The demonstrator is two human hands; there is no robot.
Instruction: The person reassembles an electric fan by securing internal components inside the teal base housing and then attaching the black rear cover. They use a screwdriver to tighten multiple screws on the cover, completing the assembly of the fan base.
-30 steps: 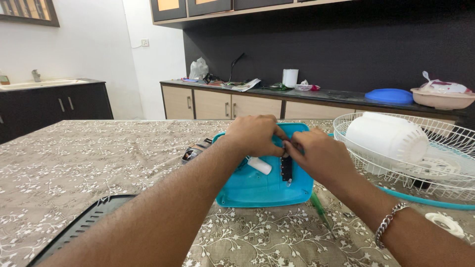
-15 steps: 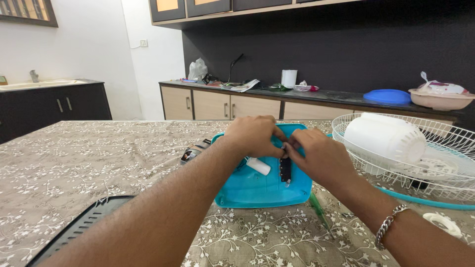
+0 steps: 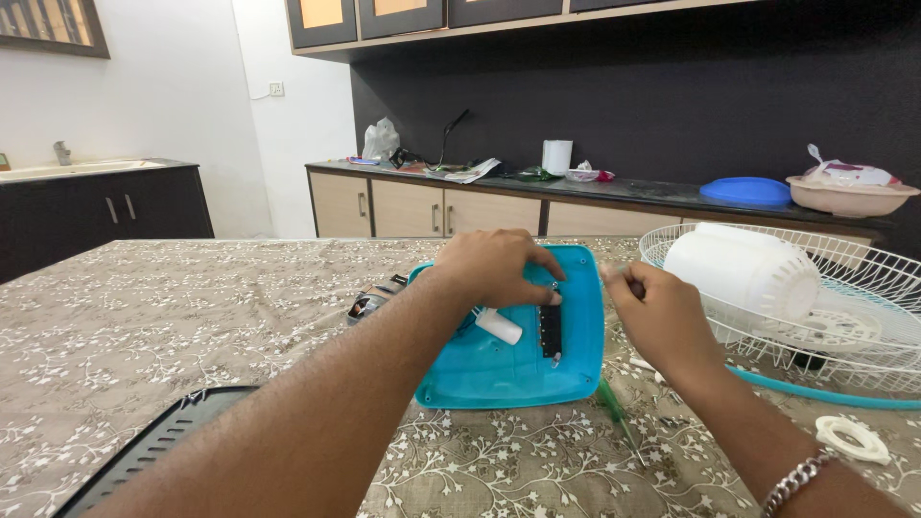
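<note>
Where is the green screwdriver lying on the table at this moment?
In the head view, the green screwdriver lies on the patterned tablecloth, just right of the turquoise plastic cover, under the right forearm.

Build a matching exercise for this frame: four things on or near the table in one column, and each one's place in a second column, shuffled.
Things:
1. left hand
2. right hand
3. white motor housing
4. green screwdriver

Places:
A. lying inside the white wire fan guard
B. on the tablecloth, just right of the turquoise cover's near corner
C. on top of the turquoise cover, fingers at the black strip
D. raised just off the cover's right edge

Pairs: 1-C, 2-D, 3-A, 4-B
</note>
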